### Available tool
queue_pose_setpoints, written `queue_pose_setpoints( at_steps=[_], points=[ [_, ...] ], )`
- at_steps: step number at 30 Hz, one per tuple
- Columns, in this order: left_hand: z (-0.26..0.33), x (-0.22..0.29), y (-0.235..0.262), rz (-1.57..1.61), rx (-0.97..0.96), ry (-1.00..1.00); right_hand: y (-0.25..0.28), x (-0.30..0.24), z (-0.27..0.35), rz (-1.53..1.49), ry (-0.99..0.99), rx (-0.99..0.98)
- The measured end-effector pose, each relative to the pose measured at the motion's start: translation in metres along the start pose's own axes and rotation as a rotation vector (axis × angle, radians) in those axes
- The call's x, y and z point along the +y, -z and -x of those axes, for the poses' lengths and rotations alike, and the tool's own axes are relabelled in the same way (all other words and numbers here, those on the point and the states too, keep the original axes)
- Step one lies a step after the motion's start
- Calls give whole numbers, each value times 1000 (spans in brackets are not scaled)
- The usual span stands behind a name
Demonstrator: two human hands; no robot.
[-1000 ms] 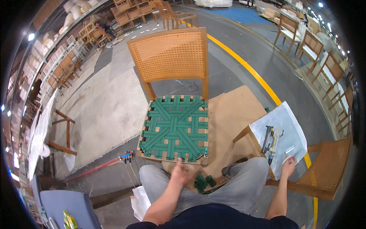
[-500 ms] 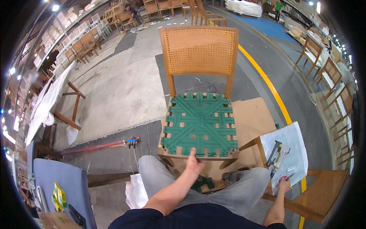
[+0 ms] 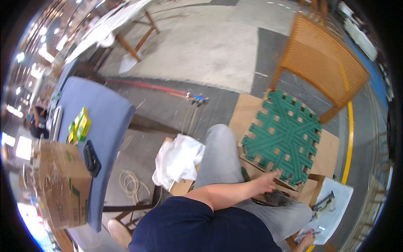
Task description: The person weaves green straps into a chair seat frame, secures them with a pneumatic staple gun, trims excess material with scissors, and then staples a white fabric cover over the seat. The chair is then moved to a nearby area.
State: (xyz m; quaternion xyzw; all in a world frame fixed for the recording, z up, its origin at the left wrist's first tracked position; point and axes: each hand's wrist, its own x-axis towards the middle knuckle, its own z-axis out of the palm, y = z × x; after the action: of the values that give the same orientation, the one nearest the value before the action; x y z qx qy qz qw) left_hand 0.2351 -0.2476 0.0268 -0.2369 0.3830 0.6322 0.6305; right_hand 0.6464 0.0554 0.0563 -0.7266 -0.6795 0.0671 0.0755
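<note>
A wooden chair with a woven cane back [image 3: 323, 59] stands before me on the right, its seat laced with green webbing [image 3: 289, 134]. My left hand [image 3: 265, 184] is at the seat's front edge, thumb on the rim, the other fingers partly hidden below. Low on the right, my right hand [image 3: 308, 239] is on what look like red-handled scissors [image 3: 310, 231], blurred and partly covered by the fingers. They are on a white sheet [image 3: 342, 193] over a low wooden support. A staple gun [image 3: 323, 201] lies on that sheet, beside a small strip of staples [image 3: 321, 228].
A blue-grey padded surface [image 3: 107, 113] on the left holds a yellow-green box [image 3: 83, 124], a black object [image 3: 91, 158] and a cardboard box [image 3: 63, 185]. White cloth [image 3: 178, 159] lies beside my left leg. Air hoses with blue valves [image 3: 197, 99] cross the floor. Cardboard [image 3: 327, 151] lies under the chair.
My view has swung to the left, so the chair now appears tilted and farther right. My left hand stays at the seat's front edge and my right hand stays by the white sheet.
</note>
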Motion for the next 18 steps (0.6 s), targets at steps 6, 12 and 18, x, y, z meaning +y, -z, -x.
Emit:
queue_pose_setpoints(
  at_steps=[6, 12, 18],
  points=[
    [170, 41, 33, -413, -203, -787, 22, -65, 13, -33, 183, 165],
    [188, 33, 282, -199, 1046, -834, 31, -189, 18, -23, 436, -37],
    [221, -8, 436, -422, 1820, -299, 2, -270, 53, -117, 872, -212]
  ],
)
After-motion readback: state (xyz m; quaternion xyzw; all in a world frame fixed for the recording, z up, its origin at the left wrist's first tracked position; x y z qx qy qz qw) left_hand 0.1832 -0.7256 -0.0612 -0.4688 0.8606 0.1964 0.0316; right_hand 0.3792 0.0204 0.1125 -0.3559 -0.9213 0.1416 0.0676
